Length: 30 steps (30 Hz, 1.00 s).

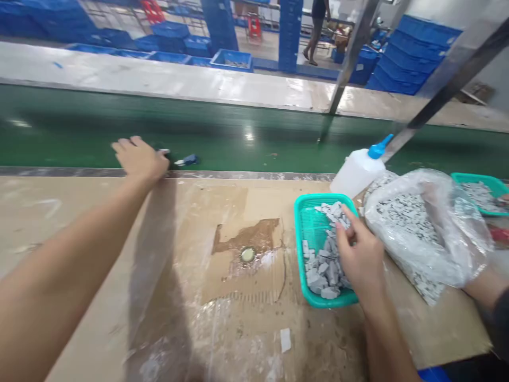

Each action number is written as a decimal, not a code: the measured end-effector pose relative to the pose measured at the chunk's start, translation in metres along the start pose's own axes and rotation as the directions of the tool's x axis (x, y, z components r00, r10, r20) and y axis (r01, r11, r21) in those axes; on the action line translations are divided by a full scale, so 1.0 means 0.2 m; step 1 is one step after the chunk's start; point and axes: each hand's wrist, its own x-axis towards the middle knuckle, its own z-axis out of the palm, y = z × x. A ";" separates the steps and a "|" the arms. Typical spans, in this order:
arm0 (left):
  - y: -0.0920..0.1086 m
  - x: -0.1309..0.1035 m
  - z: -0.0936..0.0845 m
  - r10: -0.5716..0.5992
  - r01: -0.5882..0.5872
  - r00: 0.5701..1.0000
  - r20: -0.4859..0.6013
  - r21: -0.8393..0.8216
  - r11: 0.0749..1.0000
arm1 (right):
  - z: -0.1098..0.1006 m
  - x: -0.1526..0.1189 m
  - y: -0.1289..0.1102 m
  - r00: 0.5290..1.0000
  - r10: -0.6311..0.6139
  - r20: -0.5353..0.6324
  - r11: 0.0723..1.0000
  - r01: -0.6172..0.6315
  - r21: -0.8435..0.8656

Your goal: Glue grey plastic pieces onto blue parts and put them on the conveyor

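Note:
Stretched out to the far left, my left hand is over the near edge of the green conveyor belt. Its fingers are spread, and a small dark and white piece lies partly hidden by the thumb. Just right of it on the belt is a small dark blue and white piece. My right hand reaches over a turquoise plastic basket of small grey pieces. The thumb and index finger are apart among the pieces, with the other fingers curled; no held piece can be made out.
A white bottle with a blue nozzle stands behind the basket. Right of it lies a clear bag of grey pieces, with another person's arm beside it. A small round pale disc sits on the cardboard-covered table. Metal posts rise beyond.

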 end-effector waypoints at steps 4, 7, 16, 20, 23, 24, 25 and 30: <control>0.02 -0.01 0.12 0.161 -0.154 0.987 0.004 0.317 0.936 | 0.02 0.01 0.05 0.990 -0.086 0.108 0.995 0.090 -0.034; 0.03 -0.03 0.16 0.125 -0.180 0.977 0.171 0.356 0.917 | 0.03 -0.02 0.05 0.954 -0.224 0.199 0.973 0.232 -0.015; 0.28 -0.39 0.13 0.237 -0.238 0.971 0.028 0.100 0.966 | 0.12 -0.08 -0.05 0.819 -0.189 0.542 0.961 0.268 -0.070; 0.34 -0.76 0.10 0.073 -0.011 0.984 0.163 -0.353 0.936 | 0.10 -0.03 -0.05 0.797 -0.134 0.589 0.989 0.145 0.029; 0.29 -0.97 0.08 -0.038 0.233 0.929 0.368 -0.503 0.832 | 0.08 -0.02 -0.04 0.828 -0.081 0.555 0.985 -0.018 0.171; 0.26 -1.02 0.08 -0.065 0.302 0.907 0.415 -0.537 0.788 | 0.07 -0.01 -0.04 0.843 -0.061 0.534 0.965 -0.087 0.247; 0.24 -1.05 0.09 -0.086 0.364 0.887 0.453 -0.572 0.735 | 0.06 -0.01 -0.04 0.854 -0.047 0.519 0.926 -0.157 0.342; 0.15 -1.11 0.15 -0.112 0.575 0.797 0.594 -0.689 0.441 | 0.04 0.00 -0.06 0.838 0.003 0.545 0.517 -0.468 0.717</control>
